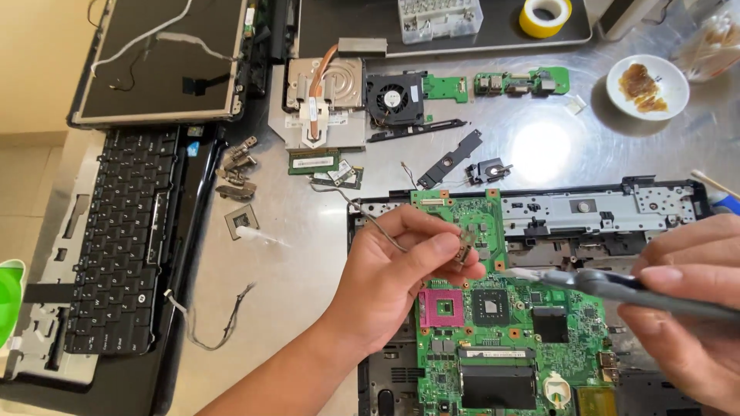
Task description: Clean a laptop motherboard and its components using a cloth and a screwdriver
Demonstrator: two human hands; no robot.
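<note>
Left hand (397, 270) is pinching a small metal part (465, 252) between thumb and fingertips, fingers clenched around it; a thin grey wire (375, 222) is trailing from under those fingers up and away toward the upper left. The part is hanging just above the green circuit board (509, 339), which is lying in the black laptop base (655, 202) directly below and beyond the fingertips. Right hand (686, 308) is gripping a grey tool (617, 286), fingers closed around its handle; the white tip of the tool is pointing toward the left fingertips and is sitting just beside the held part, whether touching it or not cannot be told. Just below the left fingertips, a pink square socket (442, 309) is showing on the board, with a dark chip (490, 306) next to it. Well beyond the fingers, on the metal table (308, 254), a black fan (395, 98) and a heat sink (324, 83) are lying side by side. Far left of the left hand, a black keyboard (123, 239) is resting beside a detached screen panel (162, 58). Beyond the right hand, a white dish (647, 85) and a yellow tape roll (546, 15) are sitting well apart from both hands.
</note>
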